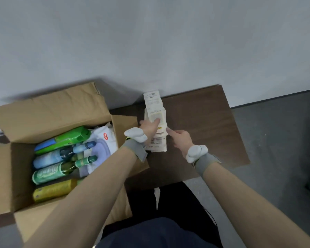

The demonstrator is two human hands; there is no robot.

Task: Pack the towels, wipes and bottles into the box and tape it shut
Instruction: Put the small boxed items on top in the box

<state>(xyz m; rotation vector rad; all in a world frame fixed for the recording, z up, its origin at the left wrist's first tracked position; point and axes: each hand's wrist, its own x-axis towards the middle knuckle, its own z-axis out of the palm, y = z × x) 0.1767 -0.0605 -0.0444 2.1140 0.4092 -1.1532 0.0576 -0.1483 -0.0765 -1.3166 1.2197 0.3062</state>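
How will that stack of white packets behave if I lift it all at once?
Probably slides apart: the stack of white packets lies fanned and uneven. Likely light and a bit floppy, since the packets look thin and flat.

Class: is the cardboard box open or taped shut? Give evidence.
Open: the cardboard box has flaps spread outward; bottles show inside.

Left hand [149, 128] round wipe packs [155, 104], right hand [182, 140] at their edge, beside box [21, 176]

Creased matt cardboard box [52, 111], glossy plastic bottles [48, 173], dark wood-grain table [204, 122], perhaps plastic-wrapped wipes packs [154, 102].
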